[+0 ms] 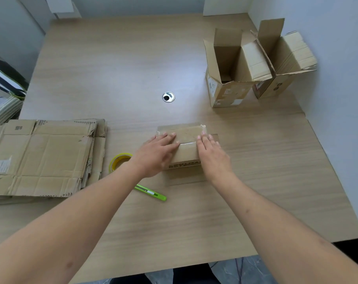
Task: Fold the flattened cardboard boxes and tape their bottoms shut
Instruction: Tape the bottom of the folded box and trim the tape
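While both flat hands, left hand [157,153] and right hand [211,154], press clear tape onto the small box [187,148] at table centre | done: two open boxes [233,78] far right | left: flattened stack [45,156] | tape roll [119,160] beside the left wrist

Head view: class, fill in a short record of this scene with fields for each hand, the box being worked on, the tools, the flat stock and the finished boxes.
left hand: flat on the box, fingers pressing the tape strip
right hand: flat on the box, fingers pressing the strip's other end
box: bottom up, clear tape strip across its seam
tape roll: left of the box
cutter: green, lying near the left forearm
flat boxes: stacked at the left
folded boxes: two, flaps open, far right
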Motion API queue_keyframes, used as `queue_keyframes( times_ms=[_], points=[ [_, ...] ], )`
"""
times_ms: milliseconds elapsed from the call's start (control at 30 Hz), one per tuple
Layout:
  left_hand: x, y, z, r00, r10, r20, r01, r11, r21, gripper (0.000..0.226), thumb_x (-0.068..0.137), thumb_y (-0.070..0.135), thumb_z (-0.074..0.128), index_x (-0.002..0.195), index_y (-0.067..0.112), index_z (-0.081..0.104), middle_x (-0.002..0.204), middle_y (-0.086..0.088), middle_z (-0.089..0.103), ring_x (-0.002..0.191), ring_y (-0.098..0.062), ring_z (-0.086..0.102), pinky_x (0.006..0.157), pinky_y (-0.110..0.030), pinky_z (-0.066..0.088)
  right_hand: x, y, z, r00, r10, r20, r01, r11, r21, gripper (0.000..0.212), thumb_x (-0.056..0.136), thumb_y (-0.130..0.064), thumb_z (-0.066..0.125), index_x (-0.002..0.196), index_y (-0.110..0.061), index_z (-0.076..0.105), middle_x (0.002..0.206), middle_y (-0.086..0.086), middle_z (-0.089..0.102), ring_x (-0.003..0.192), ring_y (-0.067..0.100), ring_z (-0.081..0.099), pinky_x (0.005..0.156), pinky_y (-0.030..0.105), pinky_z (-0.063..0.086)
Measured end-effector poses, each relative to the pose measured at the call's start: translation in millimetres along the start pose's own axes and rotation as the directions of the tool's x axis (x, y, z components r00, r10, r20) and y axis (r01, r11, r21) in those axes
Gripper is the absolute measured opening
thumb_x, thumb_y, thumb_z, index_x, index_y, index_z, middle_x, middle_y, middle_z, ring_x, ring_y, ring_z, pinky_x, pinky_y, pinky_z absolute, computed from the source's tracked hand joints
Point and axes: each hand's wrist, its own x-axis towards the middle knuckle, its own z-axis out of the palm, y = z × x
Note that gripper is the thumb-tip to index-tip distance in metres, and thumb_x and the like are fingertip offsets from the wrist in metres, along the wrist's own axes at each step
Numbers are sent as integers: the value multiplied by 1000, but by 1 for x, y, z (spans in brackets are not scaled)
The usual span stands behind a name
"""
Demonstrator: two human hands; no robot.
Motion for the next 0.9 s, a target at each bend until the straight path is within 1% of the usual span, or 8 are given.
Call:
queue_keyframes(
  times_ms=[167,300,367,433,533,700,833,900],
  points=[
    [-16,7,3,999,-9,39,4,992,125,76,94,63,18,160,30,38,168,-5,29,149,-35,29,121,-50,27,16,10,2,997,-48,60,51,997,-62,90,96,7,47,161,-8,-12,170,7,-16,158,29,-6,128,42,10],
    [-22,5,7,999,36,1,-36,977,212,74,94,66,24,156,30,44,154,-9,44,133,-38,41,111,-51,39,20,15,-4,979,-120,163,131,989,-61,102,89,-8,53,159,-14,-21,166,3,-30,155,29,-22,127,52,-3],
    [-23,0,11,997,52,-65,-37,977,211,71,94,67,32,151,31,52,141,-9,54,123,-38,50,102,-51,48,15,11,-7,981,-156,114,153,988,34,96,86,-11,54,163,-16,-3,170,3,-16,156,30,-15,127,49,0],
    [-23,-3,16,992,34,-118,-11,982,190,71,91,72,37,148,33,55,132,-7,57,116,-34,50,95,-49,54,5,7,-6,966,-255,-35,257,957,134,78,82,-20,58,156,-20,33,167,7,19,154,31,14,122,48,18],
    [-25,6,22,976,-23,-218,55,989,140,70,89,74,43,141,32,61,118,-7,58,106,-31,49,89,-47,57,-12,3,7,894,-351,-278,409,892,190,39,80,-46,66,113,-24,67,118,3,58,107,27,52,93,45,48],
    [-33,29,29,955,-122,-271,151,985,89,69,88,72,51,138,25,64,112,-7,54,98,-32,54,88,-40,53,-22,0,25,897,-265,-353,370,888,274,33,66,-34,93,85,-21,69,89,-2,58,78,23,53,62,33,49],
    [-38,25,26,957,-14,-289,39,996,79,62,77,38,86,133,18,68,104,-6,56,92,-33,59,75,-44,59,-25,3,35,831,-290,-474,397,907,140,11,90,-18,64,83,-12,70,82,3,57,68,25,52,48,30,42],
    [-40,14,22,944,76,-322,-59,996,64,53,72,23,93,121,18,75,98,-4,60,91,-32,63,70,-42,60,-23,7,40,841,-227,-491,323,939,117,4,92,-13,68,92,-12,72,82,3,55,66,24,52,46,28,36]
  ],
)
